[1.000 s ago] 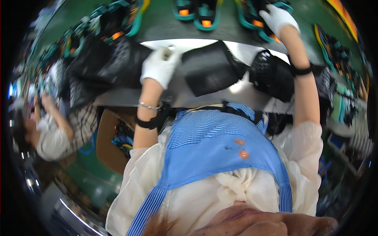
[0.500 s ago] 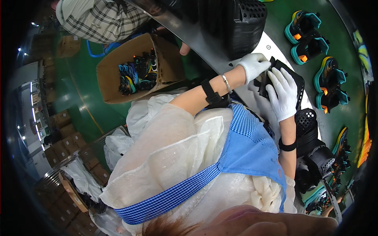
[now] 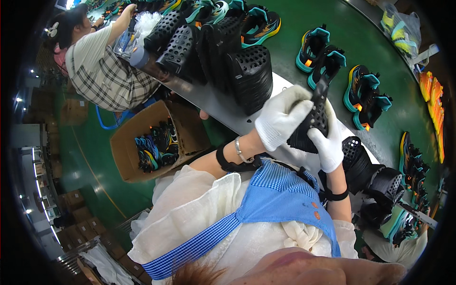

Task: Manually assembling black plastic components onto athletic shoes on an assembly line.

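A curved black perforated plastic shoe insert (image 3: 319, 116) is held between my two white-gloved hands, above the light bench. My left hand (image 3: 285, 116) pinches its upper left side, with thumb and fingers bent together. My right hand (image 3: 328, 142) wraps round its right side, thumb pressed on the near face and the other fingers partly hidden behind. A tall stack of similar black inserts (image 3: 251, 85) stands on the bench just beyond my left hand. More nested inserts (image 3: 358, 156) lie to the right of my right wrist.
Pairs of black, teal and orange sports shoes (image 3: 320, 52) stand along the green surface (image 3: 375, 47) beyond the bench (image 3: 285, 81). A cardboard box (image 3: 126, 154) of shoes sits at left on the floor. Further back, a person in a checked garment (image 3: 104, 71) works at the bench.
The black insert has come up off the bench and now stands tilted and curved between my hands. My right hand has turned to grip its side. The view has shifted, showing more of the far bench.
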{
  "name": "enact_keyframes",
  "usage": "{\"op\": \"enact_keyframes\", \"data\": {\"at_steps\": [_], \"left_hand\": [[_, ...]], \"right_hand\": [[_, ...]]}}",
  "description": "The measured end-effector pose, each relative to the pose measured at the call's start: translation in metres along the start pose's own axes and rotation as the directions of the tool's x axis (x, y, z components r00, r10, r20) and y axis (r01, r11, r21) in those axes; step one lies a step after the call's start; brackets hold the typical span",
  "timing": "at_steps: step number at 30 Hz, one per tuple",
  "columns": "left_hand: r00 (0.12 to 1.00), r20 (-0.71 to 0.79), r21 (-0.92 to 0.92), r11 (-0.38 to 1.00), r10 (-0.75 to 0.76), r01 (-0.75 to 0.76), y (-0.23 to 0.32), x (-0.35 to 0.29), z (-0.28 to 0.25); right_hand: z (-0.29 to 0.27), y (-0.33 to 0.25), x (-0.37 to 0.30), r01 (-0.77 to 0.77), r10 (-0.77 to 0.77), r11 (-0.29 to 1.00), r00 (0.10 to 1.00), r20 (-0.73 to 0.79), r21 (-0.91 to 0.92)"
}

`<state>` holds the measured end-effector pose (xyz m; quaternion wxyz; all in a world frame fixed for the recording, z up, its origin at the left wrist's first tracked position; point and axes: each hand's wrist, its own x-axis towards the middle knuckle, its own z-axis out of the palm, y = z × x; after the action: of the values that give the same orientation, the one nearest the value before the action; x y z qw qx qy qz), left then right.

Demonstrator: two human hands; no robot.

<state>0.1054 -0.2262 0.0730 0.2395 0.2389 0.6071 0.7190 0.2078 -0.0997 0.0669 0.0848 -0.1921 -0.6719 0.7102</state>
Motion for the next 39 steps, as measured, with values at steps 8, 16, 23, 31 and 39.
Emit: {"op": "enact_keyframes", "data": {"at_steps": [8,16,23,31,39], "left_hand": [[0.954,0.273,-0.159,0.973,-0.122,0.170,0.000,0.042,0.051],[0.969,0.243,-0.181,0.983,0.053,-0.008,-0.027,0.069,0.101],[0.970,0.220,0.145,0.980,0.100,-0.133,-0.048,0.108,0.121],[0.802,0.551,0.730,0.599,-0.230,-0.329,-0.066,0.164,0.122],[0.609,0.791,0.569,0.428,-0.053,-0.702,-0.136,0.184,0.136]], "right_hand": [[-0.043,0.002,-0.026,0.004,-0.077,0.915,0.984,-0.163,-0.403],[-0.071,-0.002,-0.039,-0.086,-0.088,0.829,0.956,-0.281,-0.553],[-0.083,-0.017,-0.031,-0.104,-0.122,0.711,0.956,-0.267,-0.696],[-0.139,-0.037,0.014,-0.440,0.097,0.205,0.898,-0.429,-0.874],[-0.200,-0.016,0.113,-0.482,0.285,0.256,0.866,-0.411,-0.838]]}}
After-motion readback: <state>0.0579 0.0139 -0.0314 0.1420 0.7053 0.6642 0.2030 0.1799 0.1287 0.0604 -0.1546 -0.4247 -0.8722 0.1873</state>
